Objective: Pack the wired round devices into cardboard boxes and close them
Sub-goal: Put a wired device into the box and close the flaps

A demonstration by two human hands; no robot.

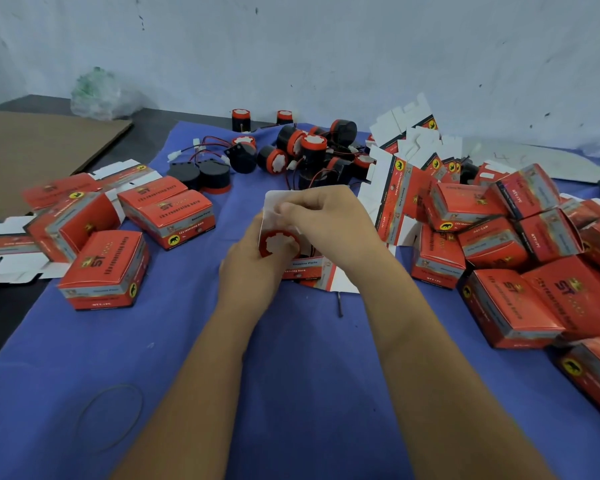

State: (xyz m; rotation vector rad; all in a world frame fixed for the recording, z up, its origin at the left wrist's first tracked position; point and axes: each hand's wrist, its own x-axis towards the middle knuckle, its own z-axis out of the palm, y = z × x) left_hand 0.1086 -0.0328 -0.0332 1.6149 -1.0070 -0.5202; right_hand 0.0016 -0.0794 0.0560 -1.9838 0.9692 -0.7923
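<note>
At the centre of the blue cloth [291, 358] my left hand [248, 268] grips an open red cardboard box [305, 268]. A round device [278, 241] with a red and white face sits in the box's mouth. My right hand [329, 220] pinches the box's white top flap [274, 202] above the device. Several loose black and red wired round devices [302, 150] lie heaped at the back of the cloth. Closed red boxes [104, 268] stand to the left, and more are piled on the right [506, 230].
Flat unfolded box blanks lean at the back right [402, 140] and lie at the left edge [4, 244]. A brown cardboard sheet [39, 150] and a clear plastic bag [96, 95] are at the back left. A rubber band [111, 417] lies near front left. A wall stands behind.
</note>
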